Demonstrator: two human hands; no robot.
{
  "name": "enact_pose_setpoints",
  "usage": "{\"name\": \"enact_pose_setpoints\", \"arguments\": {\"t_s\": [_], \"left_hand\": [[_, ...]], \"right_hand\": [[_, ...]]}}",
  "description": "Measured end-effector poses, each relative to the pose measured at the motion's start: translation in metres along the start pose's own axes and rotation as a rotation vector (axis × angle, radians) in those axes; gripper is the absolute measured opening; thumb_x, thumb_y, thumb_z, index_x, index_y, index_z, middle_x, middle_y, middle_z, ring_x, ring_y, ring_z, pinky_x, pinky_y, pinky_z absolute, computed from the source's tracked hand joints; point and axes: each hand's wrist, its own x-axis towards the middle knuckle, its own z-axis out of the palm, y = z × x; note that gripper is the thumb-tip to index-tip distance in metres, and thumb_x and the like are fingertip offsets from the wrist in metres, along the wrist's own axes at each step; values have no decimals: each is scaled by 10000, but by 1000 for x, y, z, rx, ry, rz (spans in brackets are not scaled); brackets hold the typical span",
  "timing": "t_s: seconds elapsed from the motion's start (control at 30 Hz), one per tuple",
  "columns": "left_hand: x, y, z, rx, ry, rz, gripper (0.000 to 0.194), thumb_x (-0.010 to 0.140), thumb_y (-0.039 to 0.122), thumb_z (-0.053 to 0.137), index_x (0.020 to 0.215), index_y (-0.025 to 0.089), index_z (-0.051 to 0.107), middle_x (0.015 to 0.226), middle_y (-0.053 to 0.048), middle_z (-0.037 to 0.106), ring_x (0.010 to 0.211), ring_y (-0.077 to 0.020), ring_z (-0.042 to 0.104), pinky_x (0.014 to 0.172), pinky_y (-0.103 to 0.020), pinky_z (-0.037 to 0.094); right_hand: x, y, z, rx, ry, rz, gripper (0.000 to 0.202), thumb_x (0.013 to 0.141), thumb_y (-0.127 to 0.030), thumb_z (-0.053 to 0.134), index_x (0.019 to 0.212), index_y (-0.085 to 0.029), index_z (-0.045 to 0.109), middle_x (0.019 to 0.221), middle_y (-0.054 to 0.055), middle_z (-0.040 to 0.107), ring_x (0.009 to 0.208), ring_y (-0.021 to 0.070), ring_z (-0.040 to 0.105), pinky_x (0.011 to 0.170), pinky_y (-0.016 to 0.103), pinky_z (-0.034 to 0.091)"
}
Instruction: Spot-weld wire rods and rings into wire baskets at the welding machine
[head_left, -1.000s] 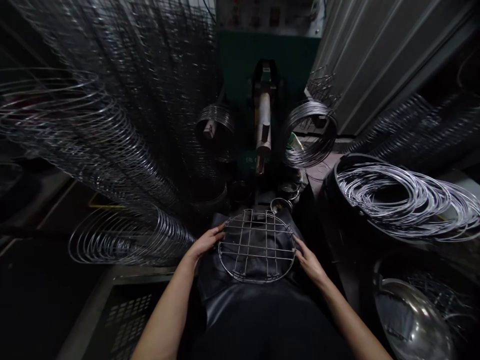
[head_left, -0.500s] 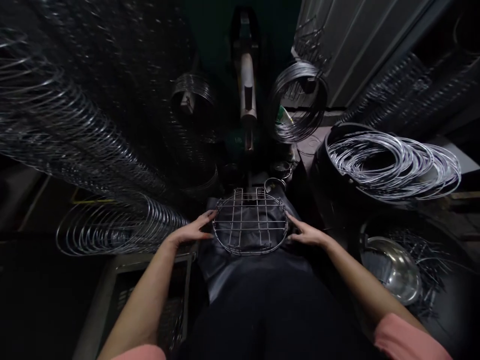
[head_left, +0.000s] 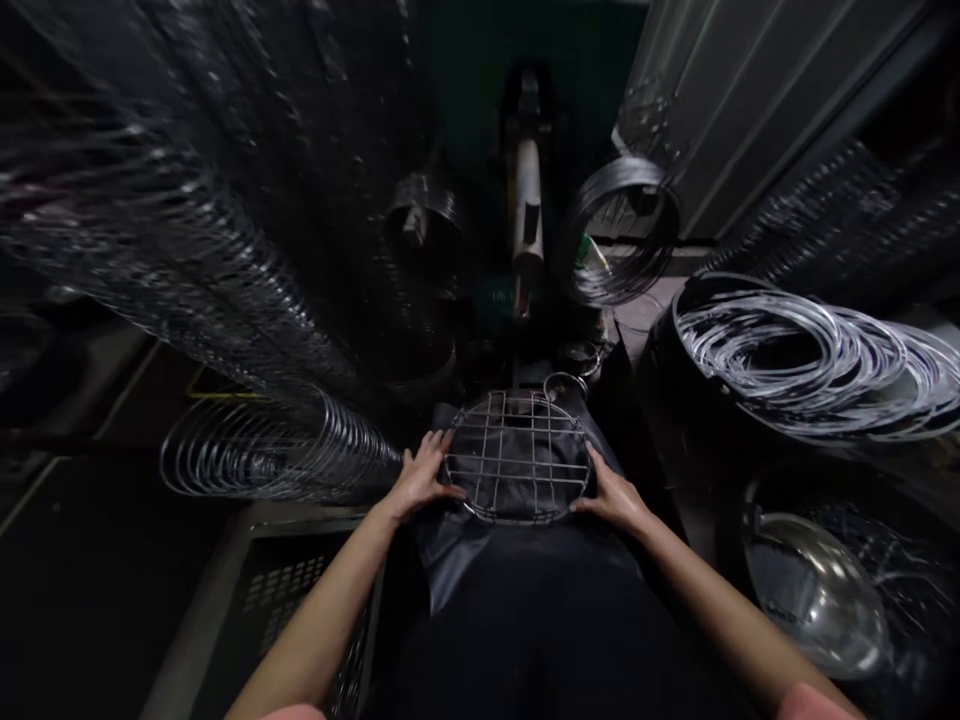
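A round wire rack [head_left: 519,461] with crossing bars lies over the dark apron [head_left: 517,580] on my lap. My left hand [head_left: 424,478] holds its left rim, thumb on the near side and fingers along the edge. On the opposite rim, my right hand [head_left: 615,497] grips with the thumb near me and the fingers farther up. Just beyond the rack, a small wire ring [head_left: 565,376] sits beside the dark machine; the rack's far edge meets the machine's shadowed lower part, and whether they touch I cannot tell.
Stacked wire rings [head_left: 262,450] stand at left above a grey crate [head_left: 259,590]. Wire coils [head_left: 622,180] hang near the machine's pale shaft [head_left: 528,200]. At right are a tub of loose wire hoops [head_left: 810,340] and a shiny metal bowl [head_left: 817,590] among wire pieces.
The whole view has shifted, so the scene sits farther right and slightly lower. My left hand's fingers have come up around the rim, and my right thumb has moved onto the near edge.
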Motion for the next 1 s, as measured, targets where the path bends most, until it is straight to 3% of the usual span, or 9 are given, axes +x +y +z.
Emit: {"name": "enact_pose_setpoints", "arguments": {"t_s": [0.13, 0.23, 0.4, 0.5, 0.57, 0.67, 0.73, 0.83, 1.0], "left_hand": [[14, 5, 4, -327, 139, 149, 1296, 490, 476, 821, 1462, 184, 15, 1512, -198, 147, 1390, -356, 118, 1112, -546, 92], [18, 13, 9, -571, 173, 241, 1276, 546, 509, 785, 1461, 156, -31, 1497, -197, 206, 1359, -320, 255, 1122, -434, 206], [-14, 12, 26, -469, 208, 331, 1281, 508, 441, 825, 1466, 204, 9, 1505, -159, 205, 1379, -325, 200, 1144, -455, 144], [-32, 5, 28, -415, 139, 291, 1343, 493, 395, 839, 1450, 249, -91, 1532, -138, 108, 1397, -328, 112, 1145, -470, 115], [-36, 0, 17, -455, 47, 280, 1344, 495, 383, 839, 1445, 266, -105, 1539, -119, 84, 1400, -317, 104, 1143, -473, 112], [-29, -10, -15, -643, -98, 260, 1149, 568, 390, 801, 1459, 294, 83, 1498, -89, 265, 1368, -280, 254, 1131, -447, 201], [-11, -16, -40, -748, -73, 178, 944, 633, 414, 753, 1425, 296, 254, 1405, -80, 431, 1301, -263, 389, 1102, -431, 285], [37, -13, -71, -805, 157, 47, 791, 655, 446, 710, 1350, 230, 401, 1243, -90, 576, 1161, -254, 536, 1031, -420, 397], [148, 27, -111, -528, 383, 146, 598, 666, 320, 668, 1220, 141, 531, 1147, -110, 630, 1093, -264, 573, 984, -426, 431]], "right_hand": [[15, 2, -6, 224, 74, -152, 1017, 566, -400, 763, 1439, -227, 272, 1417, 109, 417, 1288, 306, 396, 1041, 438, 340], [28, -3, -15, 192, 114, -171, 867, 613, -378, 722, 1392, -221, 377, 1360, 108, 485, 1258, 316, 433, 1038, 459, 341], [19, 2, -6, 168, 124, -238, 707, 651, -305, 666, 1329, -244, 474, 1300, 93, 543, 1217, 310, 482, 1032, 470, 363], [6, 7, 0, 257, 126, -241, 719, 657, -312, 679, 1341, -273, 462, 1360, 74, 491, 1259, 320, 433, 1054, 482, 340], [1, 10, -12, 323, 66, -254, 770, 605, -277, 725, 1332, -311, 472, 1386, 43, 464, 1285, 316, 397, 1072, 460, 324], [7, 15, -49, 459, -121, -204, 700, 556, -257, 761, 1231, -290, 580, 1268, 55, 579, 1197, 318, 500, 1018, 449, 396], [28, 19, -77, 584, -98, -106, 606, 597, -334, 741, 1181, -236, 613, 1142, 86, 651, 1050, 311, 603, 912, 471, 477], [88, 18, -114, 824, 183, -38, 582, 676, -467, 664, 1190, -209, 575, 1100, 115, 656, 954, 274, 643, 809, 447, 527], [215, -12, -153, 923, 415, -81, 491, 721, -595, 557, 1022, -211, 609, 963, 121, 678, 934, 274, 654, 796, 439, 535]]}}
